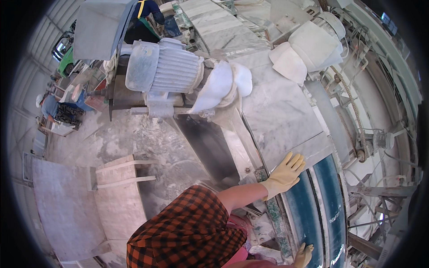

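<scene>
My left hand (284,175), in a pale yellow glove, lies with its fingers stretched out over the near end of a grey-white marble slab (281,111). The slab rests on a machine bed with blue belts (300,210) running lengthwise, which show bare on the near side of the slab. At the lower edge my right hand (303,256), gloved alike, is over the blue belt with its fingers apart; its lower part is cut off by the frame. Neither hand appears to hold anything. A plaid sleeve (178,228) covers my left upper arm.
A ribbed motor (174,69) with a white covering stands left of the slab, another wrapped motor (313,47) to its right. Large panels (67,210) lean at the left. One person (60,111) is far left, another (149,11) behind the machine. A rope (351,105) hangs at right.
</scene>
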A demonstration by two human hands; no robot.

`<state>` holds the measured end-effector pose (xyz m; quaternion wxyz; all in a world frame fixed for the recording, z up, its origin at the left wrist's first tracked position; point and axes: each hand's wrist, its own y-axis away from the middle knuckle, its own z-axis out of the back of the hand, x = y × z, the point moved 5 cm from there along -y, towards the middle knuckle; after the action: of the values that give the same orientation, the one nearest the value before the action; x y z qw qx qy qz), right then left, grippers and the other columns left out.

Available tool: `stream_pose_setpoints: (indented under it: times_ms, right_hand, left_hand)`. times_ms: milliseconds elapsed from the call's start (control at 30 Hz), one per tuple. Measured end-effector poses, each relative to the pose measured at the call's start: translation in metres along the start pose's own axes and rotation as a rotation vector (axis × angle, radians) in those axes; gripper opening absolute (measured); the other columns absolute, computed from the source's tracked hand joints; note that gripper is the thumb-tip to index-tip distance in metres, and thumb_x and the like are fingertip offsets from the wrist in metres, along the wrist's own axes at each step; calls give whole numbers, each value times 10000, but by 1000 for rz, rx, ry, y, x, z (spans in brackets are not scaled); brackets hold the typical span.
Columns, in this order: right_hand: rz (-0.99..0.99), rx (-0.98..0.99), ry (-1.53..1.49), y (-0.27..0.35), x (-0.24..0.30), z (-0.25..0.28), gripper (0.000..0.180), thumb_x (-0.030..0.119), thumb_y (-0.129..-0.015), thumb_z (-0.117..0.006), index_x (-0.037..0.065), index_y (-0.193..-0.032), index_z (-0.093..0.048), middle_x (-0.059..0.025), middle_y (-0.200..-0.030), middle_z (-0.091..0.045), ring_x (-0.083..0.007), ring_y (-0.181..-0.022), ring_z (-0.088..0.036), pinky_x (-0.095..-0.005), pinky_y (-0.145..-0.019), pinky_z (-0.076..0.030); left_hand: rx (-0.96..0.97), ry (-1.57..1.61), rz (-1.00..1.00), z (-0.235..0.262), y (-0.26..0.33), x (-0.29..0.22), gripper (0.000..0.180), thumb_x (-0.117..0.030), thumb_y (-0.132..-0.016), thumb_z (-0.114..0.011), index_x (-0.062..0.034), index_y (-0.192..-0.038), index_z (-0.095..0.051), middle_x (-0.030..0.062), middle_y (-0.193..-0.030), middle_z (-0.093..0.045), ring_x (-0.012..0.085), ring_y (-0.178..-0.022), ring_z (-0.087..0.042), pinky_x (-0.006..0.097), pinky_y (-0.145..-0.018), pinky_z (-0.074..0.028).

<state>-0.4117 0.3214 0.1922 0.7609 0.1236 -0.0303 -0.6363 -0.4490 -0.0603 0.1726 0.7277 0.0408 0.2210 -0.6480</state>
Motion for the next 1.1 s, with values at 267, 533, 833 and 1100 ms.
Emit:
stream_pose_setpoints:
  times_ms: [267,533,833,1100]
  right_hand:
    - [159,11,7,-1,-12,-18,586,461,-952,-502,-47,-1237,-566,-279,-1102,-639,-416,-980,-633,-450,-814,-528]
    - [261,-44,2,-22,-69,-105,575,407,-948,-510,-38,-1313,-500,-285,-1149,-615,-408,-1014,-627,-447,-847,-519]
    - [253,-25,30,-22,-94,-130,616,446,-959,-455,-49,-1325,-475,-294,-1117,-617,-410,-973,-638,-447,-816,-538]
    - [318,50,46,-13,-78,-100,479,273,-957,-495,-5,-1347,-476,-291,-1157,-596,-422,-1013,-608,-474,-852,-511]
  left_hand:
    - [0,4,5,0,2,-3,590,-312,-922,-527,36,-1386,-423,192,-1465,-394,326,-1402,-299,489,-1173,-174]
    - [8,-31,-7,5,4,-7,574,-319,-945,-491,30,-1395,-417,185,-1475,-384,321,-1398,-303,480,-1171,-175]
    - [33,-3,2,-2,4,-8,583,-324,-940,-501,22,-1401,-413,188,-1476,-386,321,-1399,-305,479,-1173,-173]
    - [40,-19,-3,1,4,-12,591,-333,-936,-508,23,-1399,-415,191,-1470,-391,319,-1393,-313,490,-1169,-173]
